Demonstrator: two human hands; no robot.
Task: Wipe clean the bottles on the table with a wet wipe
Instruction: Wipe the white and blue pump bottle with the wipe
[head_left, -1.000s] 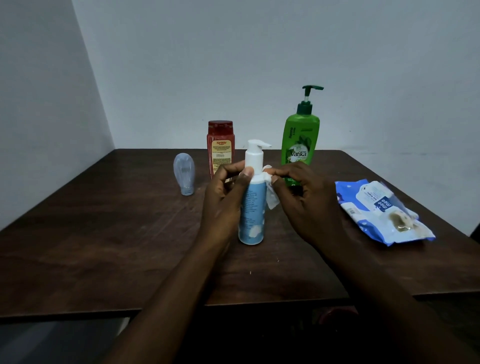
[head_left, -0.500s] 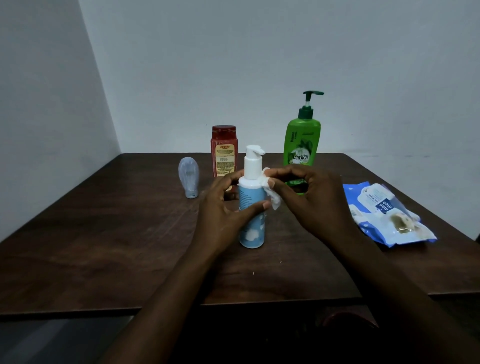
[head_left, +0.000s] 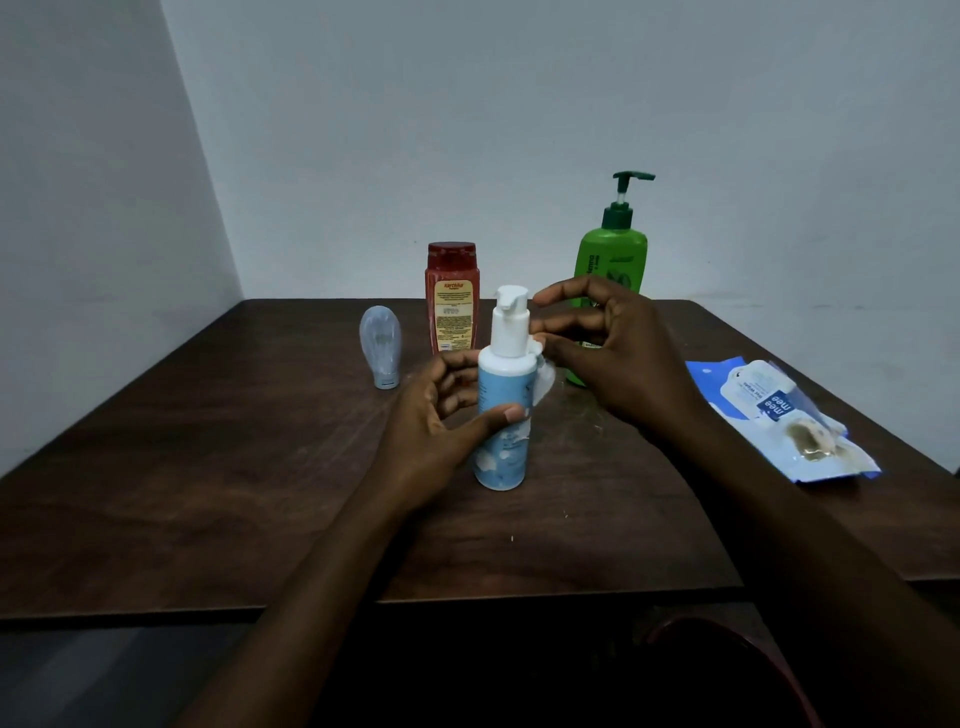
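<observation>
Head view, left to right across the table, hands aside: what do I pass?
Clear bottle → red bottle → blue pump bottle → green pump bottle → wipes pack.

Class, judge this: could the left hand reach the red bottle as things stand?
Probably yes, once the left hand releases the white pump bottle: the red bottle stands behind its fingers, nothing between.

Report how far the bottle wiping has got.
Done: one wet wipe is out of the pack. In hand: the left hand grips the blue pump bottle while the right hand pinches the wipe against its shoulder. Left: the red bottle, green pump bottle and small clear tube stand behind; whether any is wiped cannot be told.
</observation>
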